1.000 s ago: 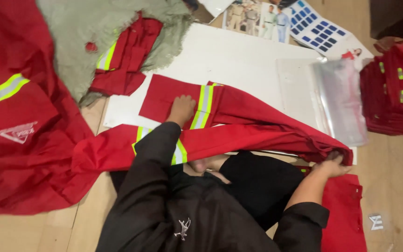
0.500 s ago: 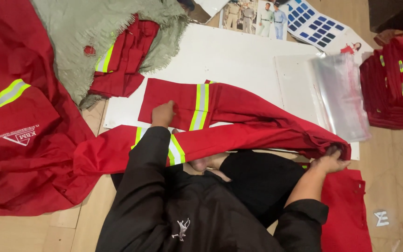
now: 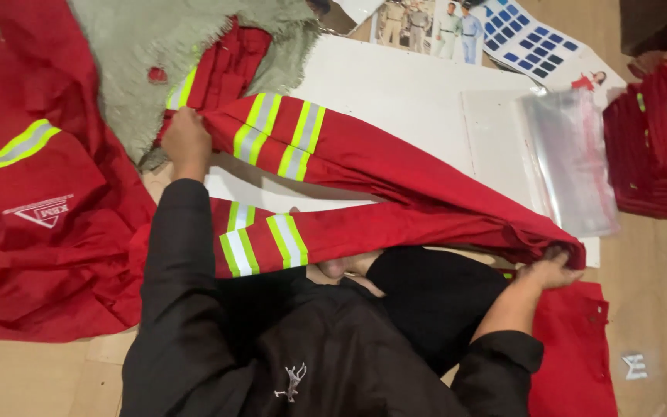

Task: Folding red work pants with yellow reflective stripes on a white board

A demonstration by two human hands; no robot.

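A pair of red work trousers [image 3: 395, 174] with yellow and grey reflective bands lies stretched across a white board [image 3: 395, 93]. My left hand [image 3: 186, 139] grips the hem of the upper leg at the left and holds it raised. The lower leg [image 3: 303, 235] lies along my lap with its banded end at the left. My right hand [image 3: 550, 270] holds the waist end of the trousers at the right, near the board's front corner. My sleeves are black.
A heap of red garments [image 3: 40, 224] lies at the left, a green cloth [image 3: 140, 46] with another red piece at the top left. A clear plastic bag [image 3: 569, 154] rests on the board's right. Folded red garments [image 3: 658, 147] are stacked far right; printed sheets [image 3: 534, 38] lie behind.
My left hand has moved left and up, pulling the upper leg's hem out and lifting it. The view has moved closer. My right hand stays on the waist end.
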